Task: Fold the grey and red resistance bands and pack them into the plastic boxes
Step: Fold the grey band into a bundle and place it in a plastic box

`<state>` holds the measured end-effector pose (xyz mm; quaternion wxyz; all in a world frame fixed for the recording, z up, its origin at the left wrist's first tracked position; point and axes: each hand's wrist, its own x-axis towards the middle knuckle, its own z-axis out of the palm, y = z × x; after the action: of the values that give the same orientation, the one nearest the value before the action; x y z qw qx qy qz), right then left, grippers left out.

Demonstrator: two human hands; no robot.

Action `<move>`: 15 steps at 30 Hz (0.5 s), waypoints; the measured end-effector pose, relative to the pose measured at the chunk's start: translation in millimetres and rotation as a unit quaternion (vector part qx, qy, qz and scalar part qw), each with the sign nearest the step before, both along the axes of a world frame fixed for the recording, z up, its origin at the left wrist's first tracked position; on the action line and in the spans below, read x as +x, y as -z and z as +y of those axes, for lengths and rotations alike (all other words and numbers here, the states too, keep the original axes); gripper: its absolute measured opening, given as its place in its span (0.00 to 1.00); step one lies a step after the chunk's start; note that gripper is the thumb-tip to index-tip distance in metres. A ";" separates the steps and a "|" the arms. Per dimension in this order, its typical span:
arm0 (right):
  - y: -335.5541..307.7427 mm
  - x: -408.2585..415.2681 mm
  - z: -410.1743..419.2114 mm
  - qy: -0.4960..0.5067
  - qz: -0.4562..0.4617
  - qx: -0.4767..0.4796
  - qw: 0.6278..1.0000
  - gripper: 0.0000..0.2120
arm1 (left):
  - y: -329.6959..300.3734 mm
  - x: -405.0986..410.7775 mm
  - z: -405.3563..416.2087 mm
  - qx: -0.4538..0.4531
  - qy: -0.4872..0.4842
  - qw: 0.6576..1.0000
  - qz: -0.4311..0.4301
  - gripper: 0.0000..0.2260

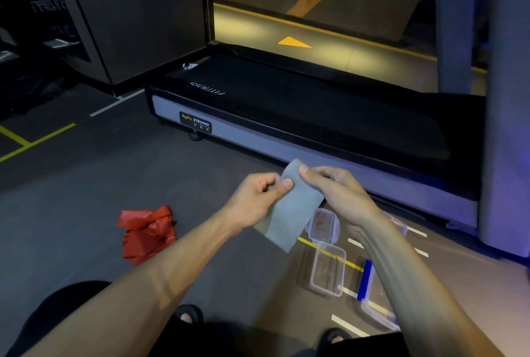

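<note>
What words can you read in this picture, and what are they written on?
"BODY STRONG": on the dark sticker on the treadmill's grey side rail. The small line under it is too small to read.
"FITNESS": white letters on the treadmill's black end, seen upside down.
Pale mirrored letters on the dark panel at top left: too blurred to read.
Reddish print on the clear box lid: too blurred to read.

Matt grey band (289, 213); crinkled red band (146, 235), perhaps rubbery; clear glossy plastic boxes (328, 270).
</note>
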<state>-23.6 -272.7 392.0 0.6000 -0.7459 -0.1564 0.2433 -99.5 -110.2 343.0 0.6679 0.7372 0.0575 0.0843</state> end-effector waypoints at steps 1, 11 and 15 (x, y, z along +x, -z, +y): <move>0.1 0.4 0.6 0.012 0.004 0.003 1.000 0.18 | 0.4 0.1 0.7 -0.008 0.000 1.000 0.002 0.14; 1.7 1.9 -1.9 -0.021 -0.019 -0.036 0.999 0.25 | 2.1 -1.6 2.1 0.003 0.003 1.000 0.001 0.15; 1.8 0.4 -3.5 -0.046 -0.055 -0.062 0.996 0.18 | 4.3 -1.6 1.2 -0.008 0.024 1.000 0.011 0.16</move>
<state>-23.3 -276.1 390.2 0.5318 -0.7857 -0.2074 0.2386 -101.0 -109.0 338.7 0.6751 0.7338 0.0475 0.0595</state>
